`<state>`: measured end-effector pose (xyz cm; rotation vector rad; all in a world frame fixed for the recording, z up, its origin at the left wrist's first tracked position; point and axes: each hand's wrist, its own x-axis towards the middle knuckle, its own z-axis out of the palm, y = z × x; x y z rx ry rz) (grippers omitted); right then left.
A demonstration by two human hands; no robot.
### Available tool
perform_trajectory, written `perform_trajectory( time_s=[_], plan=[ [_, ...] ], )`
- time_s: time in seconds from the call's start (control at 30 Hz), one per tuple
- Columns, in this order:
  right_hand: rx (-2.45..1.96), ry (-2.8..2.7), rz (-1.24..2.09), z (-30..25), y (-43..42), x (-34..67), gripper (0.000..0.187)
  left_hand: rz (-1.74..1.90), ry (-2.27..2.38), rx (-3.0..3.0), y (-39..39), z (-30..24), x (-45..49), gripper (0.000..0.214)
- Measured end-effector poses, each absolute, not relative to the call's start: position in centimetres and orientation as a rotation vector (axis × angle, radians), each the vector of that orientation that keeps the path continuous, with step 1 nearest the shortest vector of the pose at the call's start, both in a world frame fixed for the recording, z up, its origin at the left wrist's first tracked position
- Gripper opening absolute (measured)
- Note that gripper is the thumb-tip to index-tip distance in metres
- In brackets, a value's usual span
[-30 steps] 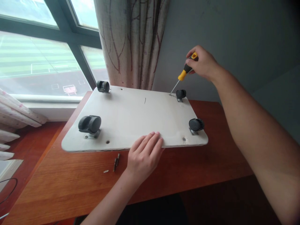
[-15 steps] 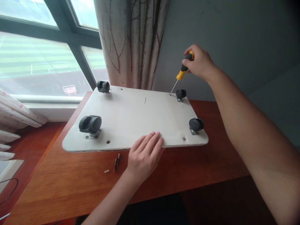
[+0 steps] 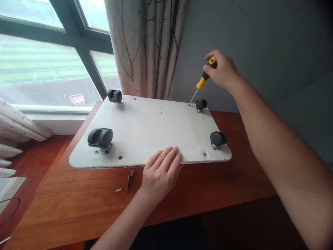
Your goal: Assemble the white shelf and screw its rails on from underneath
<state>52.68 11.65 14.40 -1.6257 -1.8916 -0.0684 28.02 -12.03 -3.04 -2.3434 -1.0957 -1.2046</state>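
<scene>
My right hand (image 3: 221, 68) grips the handle of a yellow and black screwdriver (image 3: 201, 83). Its tip meets the far edge of a white board (image 3: 151, 130), close to the back right caster (image 3: 201, 105); whatever the tip sits in is too small to make out. Across the board's near edge lies my left hand (image 3: 162, 172), fingers stretched flat on the surface, holding nothing. More black casters stand up from the other corners: front right (image 3: 218, 138), front left (image 3: 100, 138) and back left (image 3: 114, 96).
Two dark screws (image 3: 130, 180) and a small pale piece (image 3: 118, 190) lie on the wooden table (image 3: 85, 194) before the board. Behind it hang a patterned curtain (image 3: 145, 48) and a grey wall (image 3: 234, 27). A window (image 3: 39, 69) is at left.
The screwdriver's handle has turned a little in my right hand, its tip staying at the same spot. My left hand and the board look unmoved.
</scene>
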Motion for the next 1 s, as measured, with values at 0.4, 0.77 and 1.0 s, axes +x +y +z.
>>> perform_trajectory(
  time_s=[0.4, 0.77, 1.0],
  plan=[
    [-1.584, -1.776, 0.367, 14.8, 12.0, 52.3, 0.041, -1.202, -1.093, -2.341, -12.0, -3.1, 28.0, 0.022],
    [-1.641, -1.901, 0.12, 15.8, 11.5, 50.9, 0.029, -1.205, -1.095, -2.343, -12.0, -3.1, 28.0, 0.02],
    [-1.673, -1.76, -0.131, 15.2, 13.1, 51.5, 0.047, -1.208, -1.089, -2.354, -12.0, -3.1, 27.9, 0.022]
  ],
)
